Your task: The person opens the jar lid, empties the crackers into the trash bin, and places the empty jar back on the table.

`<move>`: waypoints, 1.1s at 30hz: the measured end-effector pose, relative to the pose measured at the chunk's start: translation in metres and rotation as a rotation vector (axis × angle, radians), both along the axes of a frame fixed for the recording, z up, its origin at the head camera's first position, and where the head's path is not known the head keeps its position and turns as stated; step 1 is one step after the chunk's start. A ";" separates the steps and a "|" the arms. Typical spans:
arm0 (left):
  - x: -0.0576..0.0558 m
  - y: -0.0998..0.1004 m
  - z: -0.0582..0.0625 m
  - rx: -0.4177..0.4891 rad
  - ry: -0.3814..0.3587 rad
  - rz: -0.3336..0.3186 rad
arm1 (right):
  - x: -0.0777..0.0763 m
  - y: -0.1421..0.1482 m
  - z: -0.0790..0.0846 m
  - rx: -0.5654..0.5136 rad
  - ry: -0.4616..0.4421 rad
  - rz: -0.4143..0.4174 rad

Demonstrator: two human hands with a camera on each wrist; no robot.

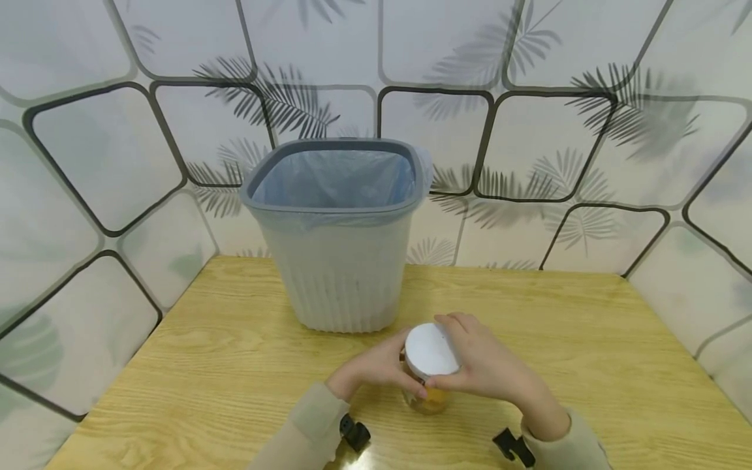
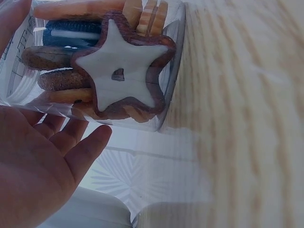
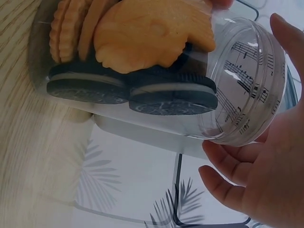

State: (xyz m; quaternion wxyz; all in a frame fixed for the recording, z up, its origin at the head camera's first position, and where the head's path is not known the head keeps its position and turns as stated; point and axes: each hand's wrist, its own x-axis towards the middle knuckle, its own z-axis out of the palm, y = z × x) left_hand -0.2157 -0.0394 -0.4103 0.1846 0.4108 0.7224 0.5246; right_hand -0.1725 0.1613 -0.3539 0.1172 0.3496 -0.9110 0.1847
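Observation:
A clear jar (image 1: 433, 403) of cookies stands upright on the wooden table, topped by a round white lid (image 1: 431, 349). My left hand (image 1: 382, 363) holds the jar's upper side, thumb at the front. From the other side my right hand (image 1: 490, 363) grips the lid, with the thumb along its near edge. Through the wall in the left wrist view shows a star-shaped cookie (image 2: 126, 57) with white icing. Dark sandwich cookies (image 3: 173, 97) and a golden biscuit (image 3: 142, 33) appear in the right wrist view. Music-note print (image 3: 242, 78) is visible at the lid end.
Behind the jar stands a pale bin (image 1: 343, 274) with a grey rim and a clear liner bag (image 1: 335, 176). Patterned panels with leaf prints (image 1: 440, 143) surround the wooden table (image 1: 217, 365) at the back and sides.

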 end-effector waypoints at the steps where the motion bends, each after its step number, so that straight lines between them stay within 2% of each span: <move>1: 0.000 0.000 0.000 -0.003 -0.006 0.003 | 0.000 0.000 0.000 0.000 -0.001 0.002; 9: 0.002 0.001 -0.001 -0.027 -0.042 0.033 | -0.002 0.002 -0.002 -0.019 -0.008 0.051; 17: 0.000 0.000 -0.001 -0.014 -0.025 0.021 | -0.004 0.002 -0.001 -0.026 -0.035 0.073; 23: -0.002 0.000 0.004 -0.001 -0.010 0.025 | -0.006 0.004 0.004 -0.069 -0.046 0.116; 33: 0.002 0.000 0.000 -0.038 -0.022 0.039 | -0.006 0.012 0.003 -0.100 -0.157 0.196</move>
